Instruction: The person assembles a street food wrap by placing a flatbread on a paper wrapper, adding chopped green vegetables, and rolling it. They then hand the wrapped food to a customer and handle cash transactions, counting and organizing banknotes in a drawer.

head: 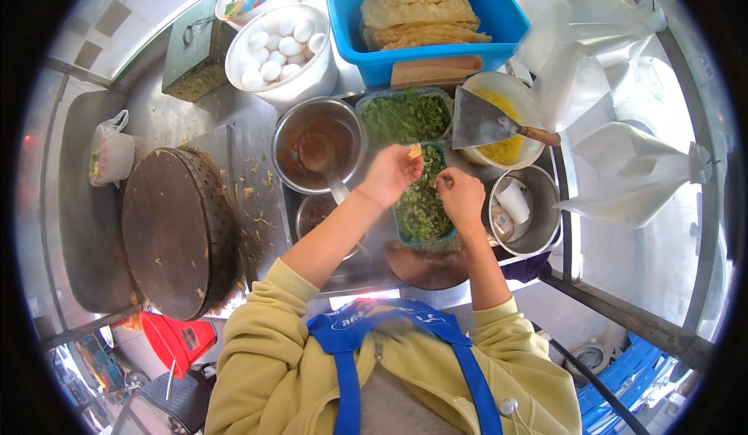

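Note:
Between the fingertips of my left hand (392,177) is a small golden-yellow food scrap (414,151). This hand is raised over the upper left corner of a green plastic tub (400,227) of chopped scallions (422,216). My right hand (461,196) hovers at the tub's right side, thumb and fingers drawn together; whether a bit of food is between them is too small to tell. Beyond the tub lie chopped leafy greens (406,114) in a plastic-lined container. To the left, a steel bowl (280,160) contains brown sauce and a ladle (318,153).
A scraper (488,122) with a wooden handle rests across a tub of yellow food (497,150). A steel pot (543,242) stands right. A round griddle (166,233) is left. Behind are a bucket of eggs (277,55) and a blue bin (429,58) of fried sheets. Plastic bags (637,172) hang right.

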A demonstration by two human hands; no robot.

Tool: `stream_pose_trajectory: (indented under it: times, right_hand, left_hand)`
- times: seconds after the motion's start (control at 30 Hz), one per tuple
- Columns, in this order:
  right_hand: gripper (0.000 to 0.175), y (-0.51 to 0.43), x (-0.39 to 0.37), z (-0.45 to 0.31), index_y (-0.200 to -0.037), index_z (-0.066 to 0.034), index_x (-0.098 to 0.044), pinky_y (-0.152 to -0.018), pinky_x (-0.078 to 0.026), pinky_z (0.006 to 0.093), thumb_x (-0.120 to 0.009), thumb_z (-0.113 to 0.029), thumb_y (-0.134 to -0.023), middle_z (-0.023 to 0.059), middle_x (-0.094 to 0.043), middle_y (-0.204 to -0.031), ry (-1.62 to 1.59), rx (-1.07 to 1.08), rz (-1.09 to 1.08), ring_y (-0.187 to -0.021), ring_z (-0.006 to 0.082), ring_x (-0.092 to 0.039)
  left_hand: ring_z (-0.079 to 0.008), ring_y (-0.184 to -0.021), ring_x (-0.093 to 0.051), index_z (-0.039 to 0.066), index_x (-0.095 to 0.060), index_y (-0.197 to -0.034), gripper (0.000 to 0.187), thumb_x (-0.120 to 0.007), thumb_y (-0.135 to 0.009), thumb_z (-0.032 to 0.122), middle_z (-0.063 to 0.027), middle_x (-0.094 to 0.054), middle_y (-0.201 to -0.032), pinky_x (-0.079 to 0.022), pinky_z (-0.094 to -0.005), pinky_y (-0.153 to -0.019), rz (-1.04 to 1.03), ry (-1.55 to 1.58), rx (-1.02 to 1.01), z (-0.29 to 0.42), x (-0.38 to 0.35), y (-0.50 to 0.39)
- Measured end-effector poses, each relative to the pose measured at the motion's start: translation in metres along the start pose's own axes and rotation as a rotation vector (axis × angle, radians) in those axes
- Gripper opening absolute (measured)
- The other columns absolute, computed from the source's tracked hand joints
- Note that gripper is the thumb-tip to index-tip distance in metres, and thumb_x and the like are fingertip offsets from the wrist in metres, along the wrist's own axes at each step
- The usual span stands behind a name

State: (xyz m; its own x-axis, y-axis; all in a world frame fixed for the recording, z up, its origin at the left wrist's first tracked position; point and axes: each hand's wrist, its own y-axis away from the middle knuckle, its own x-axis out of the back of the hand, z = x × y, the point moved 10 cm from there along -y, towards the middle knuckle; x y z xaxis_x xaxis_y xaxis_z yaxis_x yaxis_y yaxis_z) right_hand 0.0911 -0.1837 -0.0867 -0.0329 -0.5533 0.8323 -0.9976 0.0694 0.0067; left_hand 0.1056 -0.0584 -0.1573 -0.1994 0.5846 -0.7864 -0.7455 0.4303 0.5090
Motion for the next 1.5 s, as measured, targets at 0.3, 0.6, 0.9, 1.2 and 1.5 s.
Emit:
stream_pose_trajectory:
  times: [0.3, 0.6, 0.9, 1.2, 1.5]
  right_hand:
    - [0.012, 0.05, -0.008, -0.021, -0.074, -0.0123, -0.065, -0.067, -0.047, 0.0425, -0.056, -0.013, -0.066, 0.0127, -0.062, -0.071, 0.093, 0.339, -0.512, -0.07, 0.0325, -0.06]
    - [0.008, 0.058, -0.029, -0.024, -0.065, -0.0111, -0.064, -0.057, -0.046, 0.0417, -0.056, -0.012, -0.065, 0.0141, -0.059, -0.062, 0.321, 0.506, -0.547, -0.063, 0.0326, -0.059]
    - [0.01, 0.066, -0.037, -0.027, -0.067, -0.0104, -0.062, -0.057, -0.045, 0.0442, -0.056, -0.019, -0.068, 0.0153, -0.059, -0.064, 0.277, 0.575, -0.536, -0.063, 0.034, -0.058]
    - [0.008, 0.066, 0.047, -0.077, -0.081, -0.006, -0.062, -0.055, -0.045, 0.0297, -0.06, -0.013, -0.076, 0.0135, -0.059, -0.062, -0.486, 0.418, -0.216, -0.055, 0.0215, -0.058]
    - [0.019, 0.087, 0.051, -0.127, -0.093, -0.0058, -0.065, -0.074, -0.046, 0.0309, -0.054, -0.01, -0.078, 0.011, -0.065, -0.083, -0.329, 0.394, -0.074, -0.08, 0.0205, -0.061]
  left_hand:
    - [-0.0185, -0.073, -0.055, 0.005, -0.057, -0.085, 0.014, -0.048, -0.082, 0.016, -0.0056, -0.057, -0.078, -0.046, -0.0305, -0.069, 0.024, 0.057, 0.0, 0.002, 0.003, 0.002]
    - [-0.0167, -0.071, -0.057, 0.004, -0.059, -0.086, 0.017, -0.048, -0.083, 0.016, -0.0059, -0.06, -0.078, -0.047, -0.0281, -0.065, -0.054, 0.106, 0.006, -0.007, -0.002, 0.003]
    - [-0.0162, -0.062, -0.056, 0.003, -0.058, -0.077, 0.019, -0.048, -0.082, 0.018, -0.0063, -0.058, -0.068, -0.047, -0.0272, -0.059, -0.04, 0.101, -0.078, -0.002, 0.002, 0.032]
    - [-0.0154, -0.067, -0.058, 0.004, -0.059, -0.084, 0.02, -0.049, -0.082, 0.021, -0.0056, -0.061, -0.074, -0.048, -0.0274, -0.065, 0.046, 0.063, -0.154, -0.024, -0.004, 0.075]
    - [-0.0169, -0.068, -0.057, 0.004, -0.055, -0.075, 0.014, -0.045, -0.082, 0.01, -0.0071, -0.058, -0.072, -0.048, -0.0284, -0.063, -0.005, 0.368, -0.308, -0.016, 0.004, 0.147]
